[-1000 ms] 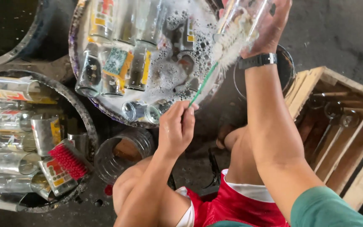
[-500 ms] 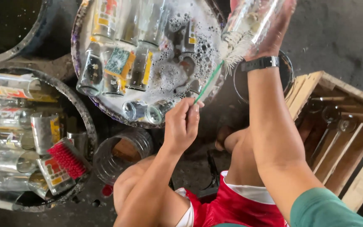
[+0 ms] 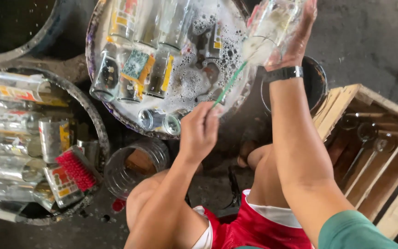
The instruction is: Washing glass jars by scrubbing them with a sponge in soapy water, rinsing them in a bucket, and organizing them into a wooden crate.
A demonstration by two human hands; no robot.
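- Washing in hand, by the look of it: clear glass bottle (image 3: 275,25) held up over the soapy basin (image 3: 98,99), green-handled bottle brush (image 3: 230,83) pushed in at its mouth, white bristles showing through the glass. Probably mid-scrub of the inside.
- Next move, at a guess: calls for working the brush along the bottle's bore while gripping the wet glass firmly, since suds make a slip likely; handle kept in line with the neck so as not to jam.
- Basin full of foam and more bottles lying on their sides, some with coloured labels.
- Second round tub (image 3: 95,120) at the left, packed with further labelled bottles, a red scrubbing brush (image 3: 75,169) lying at its near edge.
- Wooden crate (image 3: 369,152) at the right, slatted, with a few clear bottles inside.
- Empty clear jar (image 3: 134,166) on the ground between tub and knees.
- Right hand (image 3: 295,39): raised, arm stretched forward and up, dark wristwatch (image 3: 283,74) on the wrist, fingers wrapped round the bottle's body, bottle tilted with mouth toward the lap.
- Left hand (image 3: 199,131): lower and nearer, forearm rising from the knee, fingers closed narrow on the end of the brush handle.
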